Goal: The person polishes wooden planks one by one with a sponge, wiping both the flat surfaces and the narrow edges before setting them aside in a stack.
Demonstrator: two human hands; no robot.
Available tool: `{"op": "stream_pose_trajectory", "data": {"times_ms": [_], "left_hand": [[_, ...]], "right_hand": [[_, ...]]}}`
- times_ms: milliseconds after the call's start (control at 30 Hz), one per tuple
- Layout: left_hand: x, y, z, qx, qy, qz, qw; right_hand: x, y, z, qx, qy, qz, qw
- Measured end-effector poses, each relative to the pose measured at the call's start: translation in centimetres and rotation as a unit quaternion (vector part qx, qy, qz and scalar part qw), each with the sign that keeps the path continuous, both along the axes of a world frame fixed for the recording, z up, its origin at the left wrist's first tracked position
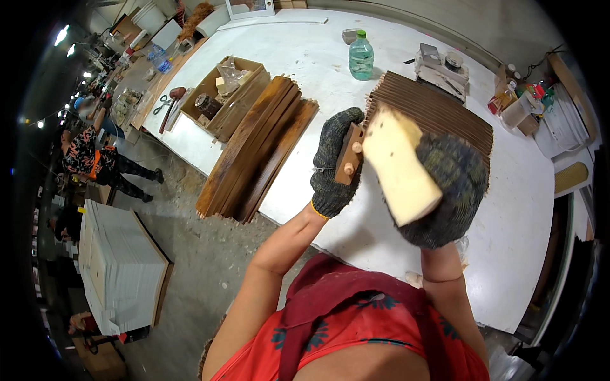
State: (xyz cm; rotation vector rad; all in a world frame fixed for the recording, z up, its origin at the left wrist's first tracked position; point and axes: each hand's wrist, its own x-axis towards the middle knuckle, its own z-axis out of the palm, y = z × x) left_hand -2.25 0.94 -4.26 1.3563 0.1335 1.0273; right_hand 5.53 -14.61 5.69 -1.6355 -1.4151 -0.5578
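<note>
Clearly, both hands are busy above the white worktop (292,44). Wearing a dark knitted glove, the left hand (337,159) has its fingers closed around a small brown wooden piece (349,154), which stands nearly upright with two round, pale pegs jutting from its face. Opposite it, the right hand (451,187), gloved likewise and slightly blurred, grips a cream-coloured block (403,178), spotted and darkened at its upper end; its fingers are mostly hidden, so how far they wrap round cannot be told. Block and wooden piece sit side by side, and whether they touch is unclear.

Behind the right hand lies a ribbed stack of brown strips (438,114). To the left of the left hand, long curved brown boards (254,149) rest near an open box (244,105), with a mallet (176,94) beyond. A green-capped bottle (361,60) stands toward the far side of the worktop
</note>
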Motion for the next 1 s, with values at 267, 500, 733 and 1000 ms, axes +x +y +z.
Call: {"op": "stream_pose_trajectory", "data": {"times_ms": [267, 500, 733, 1000], "left_hand": [[-0.7, -0.3, 2.6, 0.154, 0.052, 0.077, 0.984], [0.0, 1.7, -1.9, 0.264, 0.072, 0.127, 0.953], [-0.2, 0.2, 2.9, 0.141, -0.063, 0.058, 0.986], [-1.9, 0.2, 0.1, 0.032, 0.048, 0.046, 0.997]], "right_hand": [[1.4, 0.6, 1.6, 0.048, -0.033, -0.057, 0.997], [0.1, -3.7, -5.0, -0.239, -0.050, -0.068, 0.967], [0.5, -1.4, -0.7, -0.151, -0.022, 0.026, 0.988], [-2.1, -1.2, -2.0, -0.176, -0.067, 0.179, 0.966]]}}
